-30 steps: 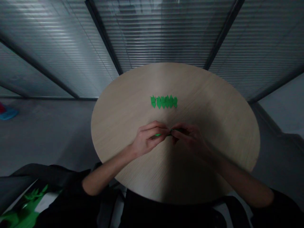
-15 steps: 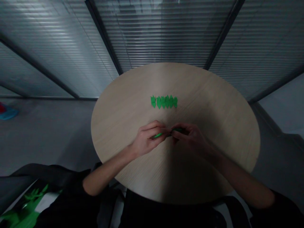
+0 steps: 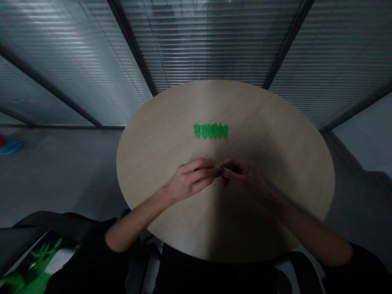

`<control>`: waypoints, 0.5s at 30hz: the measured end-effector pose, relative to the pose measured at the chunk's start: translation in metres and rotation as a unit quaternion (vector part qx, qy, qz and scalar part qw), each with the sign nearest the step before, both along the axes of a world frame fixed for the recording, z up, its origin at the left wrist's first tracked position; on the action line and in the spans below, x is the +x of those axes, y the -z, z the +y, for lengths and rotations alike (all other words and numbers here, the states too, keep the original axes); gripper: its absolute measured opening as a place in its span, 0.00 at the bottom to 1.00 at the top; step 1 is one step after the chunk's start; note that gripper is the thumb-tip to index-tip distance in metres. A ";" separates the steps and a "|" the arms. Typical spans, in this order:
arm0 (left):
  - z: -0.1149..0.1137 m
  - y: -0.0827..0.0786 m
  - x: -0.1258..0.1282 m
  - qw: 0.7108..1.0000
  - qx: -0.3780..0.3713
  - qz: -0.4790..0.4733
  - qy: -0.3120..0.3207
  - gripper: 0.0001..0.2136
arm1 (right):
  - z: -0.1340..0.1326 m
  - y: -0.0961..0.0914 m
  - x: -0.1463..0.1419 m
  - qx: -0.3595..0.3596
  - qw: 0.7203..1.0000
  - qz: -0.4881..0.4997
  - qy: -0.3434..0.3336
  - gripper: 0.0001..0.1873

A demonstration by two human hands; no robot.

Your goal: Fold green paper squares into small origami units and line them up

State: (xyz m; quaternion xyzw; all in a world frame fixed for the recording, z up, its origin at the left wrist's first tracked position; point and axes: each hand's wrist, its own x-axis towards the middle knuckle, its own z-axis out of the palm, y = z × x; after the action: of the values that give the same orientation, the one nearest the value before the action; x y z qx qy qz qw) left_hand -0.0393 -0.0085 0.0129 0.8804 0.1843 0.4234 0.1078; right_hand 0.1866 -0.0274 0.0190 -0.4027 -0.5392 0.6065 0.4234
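My left hand (image 3: 190,181) and my right hand (image 3: 243,179) meet at the middle of a round wooden table (image 3: 275,134), fingertips pinched together. Between them they hold a small folded piece of green paper (image 3: 228,167); only a sliver of it shows past the fingers. Farther back on the table lies a row of several folded green paper pieces (image 3: 210,130), side by side, apart from both hands.
Green paper (image 3: 29,271) lies at the lower left, below the table's edge, next to dark clothing. A blue and red object (image 3: 7,145) sits on the grey floor at far left. Windows with blinds stand behind the table.
The hands have barely moved. My left fingers have closed more over the green paper, so less of it shows now.
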 end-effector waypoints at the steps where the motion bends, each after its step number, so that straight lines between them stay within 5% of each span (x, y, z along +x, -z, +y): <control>1: 0.000 0.000 0.000 1.000 0.002 0.001 0.000 0.09 | 0.000 0.000 0.000 -0.006 1.000 0.002 -0.002 0.16; 15: 0.001 0.002 -0.001 1.000 0.018 0.008 -0.013 0.09 | 0.002 -0.006 0.003 -0.048 0.998 0.015 -0.036 0.15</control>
State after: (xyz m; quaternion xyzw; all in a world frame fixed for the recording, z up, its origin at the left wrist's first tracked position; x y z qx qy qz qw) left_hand -0.0406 -0.0078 0.0113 0.8830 0.1891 0.4213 0.0844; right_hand 0.1893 -0.0259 0.0251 -0.3939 -0.5173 0.6523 0.3896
